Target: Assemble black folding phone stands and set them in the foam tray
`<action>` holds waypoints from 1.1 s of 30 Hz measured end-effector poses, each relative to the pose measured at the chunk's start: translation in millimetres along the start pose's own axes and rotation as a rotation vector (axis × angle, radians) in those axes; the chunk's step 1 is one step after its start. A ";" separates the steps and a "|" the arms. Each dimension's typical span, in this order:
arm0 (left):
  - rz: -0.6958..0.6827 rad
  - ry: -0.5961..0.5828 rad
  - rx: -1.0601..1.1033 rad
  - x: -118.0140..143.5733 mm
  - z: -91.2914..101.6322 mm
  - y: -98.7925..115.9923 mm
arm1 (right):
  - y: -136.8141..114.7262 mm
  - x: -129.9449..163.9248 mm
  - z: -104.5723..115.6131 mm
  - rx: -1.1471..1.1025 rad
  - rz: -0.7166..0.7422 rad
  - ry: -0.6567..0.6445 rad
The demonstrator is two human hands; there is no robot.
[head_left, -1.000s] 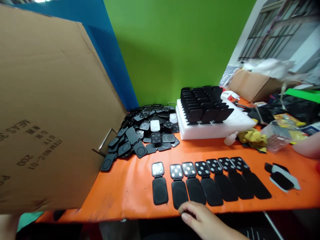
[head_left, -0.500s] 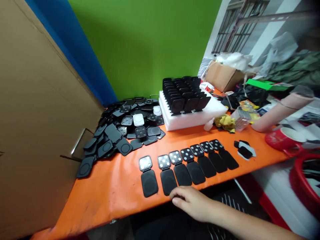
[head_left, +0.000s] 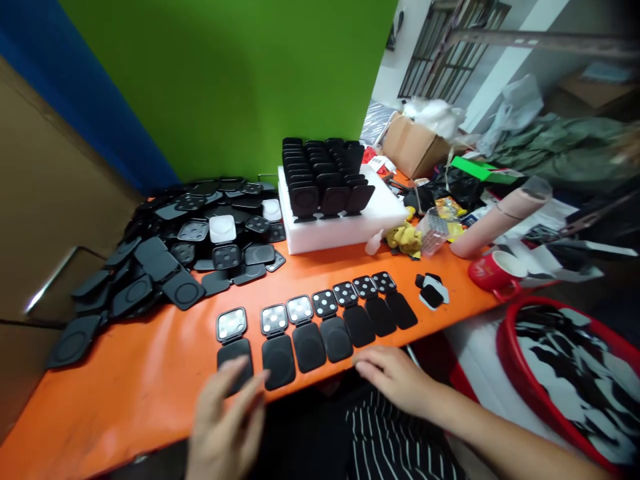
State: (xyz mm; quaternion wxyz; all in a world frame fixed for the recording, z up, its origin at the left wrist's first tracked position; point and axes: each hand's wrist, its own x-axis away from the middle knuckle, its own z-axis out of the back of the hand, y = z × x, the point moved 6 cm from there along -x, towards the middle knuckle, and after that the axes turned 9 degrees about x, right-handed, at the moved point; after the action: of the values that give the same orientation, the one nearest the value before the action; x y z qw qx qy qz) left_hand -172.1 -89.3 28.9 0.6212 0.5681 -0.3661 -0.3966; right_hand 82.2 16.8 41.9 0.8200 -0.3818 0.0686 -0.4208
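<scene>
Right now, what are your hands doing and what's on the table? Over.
Left hand open over the leftmost black piece. Right hand open, resting at the table edge by the row of seven. Loose pile behind, apart from the row.

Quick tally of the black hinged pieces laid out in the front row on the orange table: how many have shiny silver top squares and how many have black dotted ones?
Shiny silver-topped black hinged pieces: 3
Black dotted-topped hinged pieces: 4
Total in the row on the orange table: 7
</scene>
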 end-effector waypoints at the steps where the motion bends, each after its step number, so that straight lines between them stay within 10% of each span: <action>1: -0.118 -0.171 -0.127 -3.5 -28.9 1.2 | 20.2 9.0 12.8 0.014 -0.077 0.088; 5: -0.489 -0.603 -0.455 -5.8 -124.7 7.3 | 105.0 57.2 42.8 0.188 -0.369 0.397; 9: -0.577 -0.571 -0.691 -14.6 -171.2 7.3 | 161.6 75.6 13.9 0.063 -0.544 0.420; 15: -0.599 -0.586 -0.887 -15.9 -199.2 -0.5 | 176.7 51.7 -27.4 -0.262 -0.543 0.394; 20: -0.561 -0.540 -0.919 -39.8 -187.6 8.0 | 174.3 52.0 -5.5 -0.146 -0.372 0.265; 26: -0.448 -0.293 -1.024 -135.9 -114.6 18.4 | 146.1 67.6 -2.9 0.070 -0.157 -0.040; 33: -0.277 -0.076 -1.003 -234.9 -71.9 3.0 | 93.8 44.5 -5.5 0.053 -0.163 0.045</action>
State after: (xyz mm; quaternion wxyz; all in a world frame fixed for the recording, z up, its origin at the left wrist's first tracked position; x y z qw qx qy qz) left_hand -204.9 154.1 24.7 0.7449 0.2288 -0.0746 -0.6222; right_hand 167.9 13.8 -16.8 0.7911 -0.3546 0.0445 -0.4964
